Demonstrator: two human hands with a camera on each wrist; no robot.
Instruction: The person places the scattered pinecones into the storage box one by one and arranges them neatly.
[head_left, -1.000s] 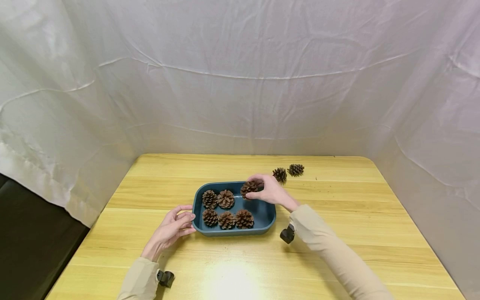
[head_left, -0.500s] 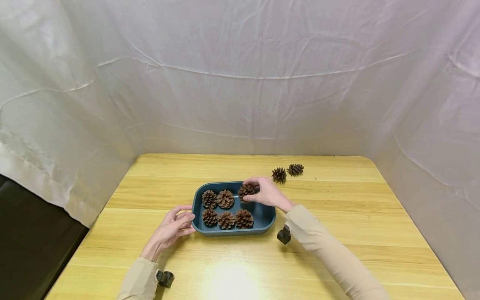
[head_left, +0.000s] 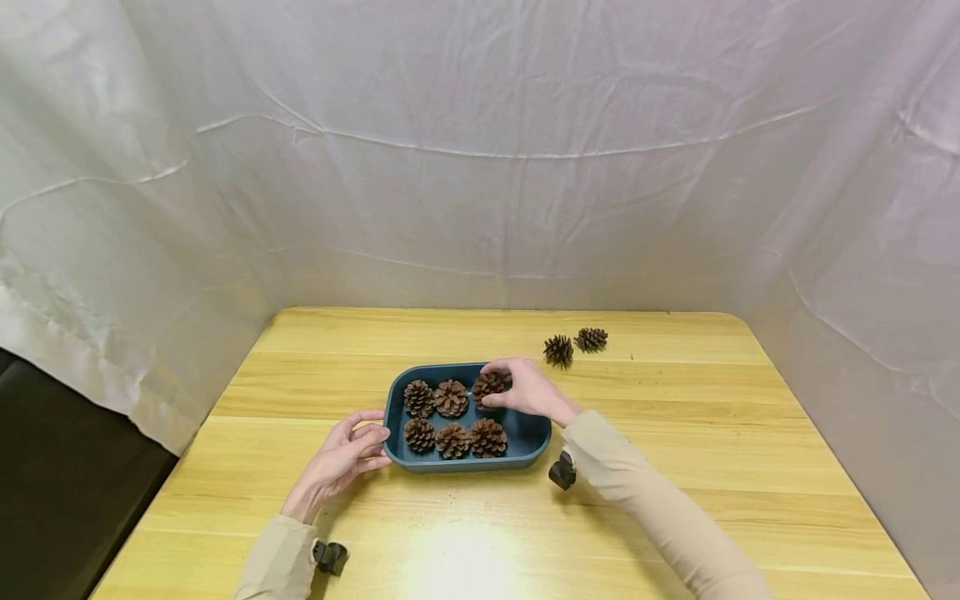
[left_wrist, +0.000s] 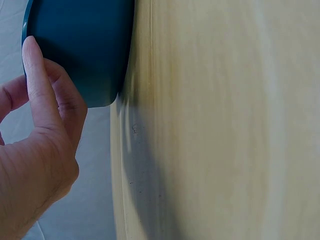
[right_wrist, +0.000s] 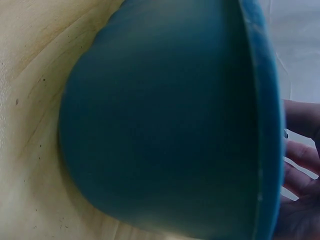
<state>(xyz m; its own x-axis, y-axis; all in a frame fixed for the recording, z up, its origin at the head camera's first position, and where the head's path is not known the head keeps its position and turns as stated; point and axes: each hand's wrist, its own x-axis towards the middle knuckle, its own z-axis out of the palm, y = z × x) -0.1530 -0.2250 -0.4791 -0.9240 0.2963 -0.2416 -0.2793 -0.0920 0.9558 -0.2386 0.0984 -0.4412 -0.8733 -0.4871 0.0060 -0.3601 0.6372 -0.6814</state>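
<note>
In the head view, a dark blue rectangular tray point(head_left: 480, 467) rests on the wooden table. My left hand point(head_left: 352, 450) holds its left end, thumb at the rim and other fingers against the outer wall. The left wrist view shows that thumb point(left_wrist: 40, 85) on the tray's edge point(left_wrist: 95, 95). Inside the tray, my right hand point(head_left: 528, 392) grips a brown pine cone point(head_left: 489, 389) near the back wall, thumb on its near side. Left of it lie two pine cones, one being this pine cone point(head_left: 451, 398). Several more, including a pine cone point(head_left: 488, 437), line the front.
Two darker pine cones lie on the table behind the tray to the right, one spiky cone point(head_left: 558, 351) and one on its side point(head_left: 592, 339). A pale cloth point(head_left: 480, 208) hangs around the table's back and sides. The tray's wall point(right_wrist: 165, 120) fills most of the right wrist view.
My right hand has moved slightly left and down with its pine cone, bringing it nearer the cones in the back row. The left hand and tray have stayed put.
</note>
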